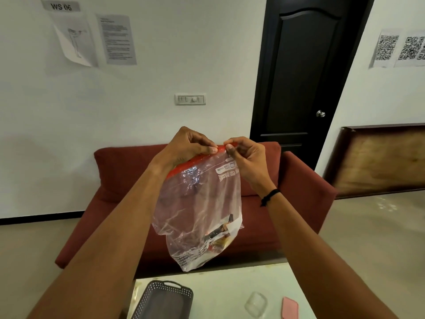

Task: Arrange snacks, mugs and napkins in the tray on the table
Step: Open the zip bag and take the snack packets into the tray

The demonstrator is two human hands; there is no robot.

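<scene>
A clear zip bag [200,203] with a red seal strip hangs in the air above the table. Snack packets [218,238] lie at its bottom. My left hand [186,146] pinches the red strip from the left, and my right hand [246,157] pinches it from the right, fingertips almost touching. Below, a dark grey perforated tray [165,302] with a handle rests on the pale table [230,286]. To its right on the table I see a clear glass mug [256,307] and a pink napkin [291,309].
A red sofa [287,203] stands right behind the table. A black door [305,72] and a white wall with papers are further back. A wooden board [379,162] leans against the right wall.
</scene>
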